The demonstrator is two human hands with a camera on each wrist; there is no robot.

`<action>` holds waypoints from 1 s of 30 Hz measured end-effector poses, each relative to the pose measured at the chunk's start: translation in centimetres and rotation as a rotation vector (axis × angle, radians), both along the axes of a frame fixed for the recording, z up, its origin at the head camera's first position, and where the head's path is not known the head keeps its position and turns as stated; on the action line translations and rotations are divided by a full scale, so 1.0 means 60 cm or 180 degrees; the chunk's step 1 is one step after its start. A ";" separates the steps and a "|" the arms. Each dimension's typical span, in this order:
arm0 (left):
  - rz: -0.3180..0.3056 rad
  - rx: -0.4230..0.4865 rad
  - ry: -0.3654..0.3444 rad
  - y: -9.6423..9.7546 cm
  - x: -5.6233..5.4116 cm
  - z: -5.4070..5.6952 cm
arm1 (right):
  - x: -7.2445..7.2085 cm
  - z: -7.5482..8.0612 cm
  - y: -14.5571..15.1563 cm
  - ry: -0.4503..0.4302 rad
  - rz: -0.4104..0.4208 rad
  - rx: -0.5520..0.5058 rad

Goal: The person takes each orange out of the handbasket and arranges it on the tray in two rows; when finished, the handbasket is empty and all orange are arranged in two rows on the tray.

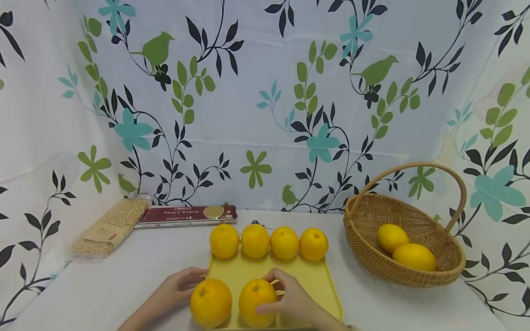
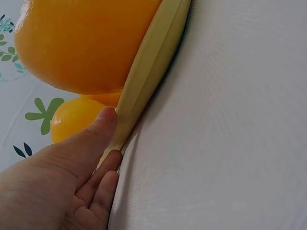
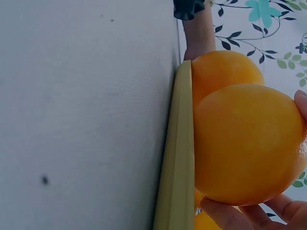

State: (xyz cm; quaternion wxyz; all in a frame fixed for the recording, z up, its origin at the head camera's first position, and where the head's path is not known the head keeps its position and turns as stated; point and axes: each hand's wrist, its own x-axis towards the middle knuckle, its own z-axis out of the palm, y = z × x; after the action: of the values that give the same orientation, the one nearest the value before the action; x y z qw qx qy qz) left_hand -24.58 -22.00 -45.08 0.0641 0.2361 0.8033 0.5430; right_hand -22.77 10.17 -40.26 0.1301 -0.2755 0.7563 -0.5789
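Note:
A yellow tray [image 1: 308, 280] carries a back row of several oranges [image 1: 255, 241] and two larger-looking ones at the front. My right hand [image 1: 291, 296] grips the front right orange [image 1: 251, 303], thumb on the near side and fingers behind it. The right wrist view shows that orange [image 3: 244, 143] low over the tray's edge. At the tray's left side, my left hand [image 1: 182, 286] holds the rim between thumb and fingers, plain in the left wrist view at the tray edge [image 2: 153, 62]. Beside it sits the front left orange [image 1: 211, 303].
To the right stands a wicker basket [image 1: 362, 230] with a tall handle and two yellow fruits [image 1: 414, 257] inside. A bag of grains [image 1: 109, 225] and a dark red spaghetti pack [image 1: 186, 216] lie at the back left. A patterned curtain [image 1: 248, 115] hangs behind the white table.

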 end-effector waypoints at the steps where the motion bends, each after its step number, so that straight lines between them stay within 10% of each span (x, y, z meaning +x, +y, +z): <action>1: -0.0007 0.0004 -0.0006 0.001 0.000 0.000 | 0.001 -0.002 -0.001 -0.0007 -0.0006 -0.0006; 30: 0.0088 -0.0061 -0.0122 0.008 0.001 0.007 | -0.004 -0.014 0.002 -0.0090 0.0437 0.0271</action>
State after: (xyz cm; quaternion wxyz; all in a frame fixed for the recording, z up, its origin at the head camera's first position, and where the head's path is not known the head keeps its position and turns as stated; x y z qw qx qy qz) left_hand -24.53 -21.53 -44.67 0.0742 0.2140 0.8102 0.5406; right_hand -22.99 10.29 -41.09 0.1918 -0.3126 0.7577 -0.5398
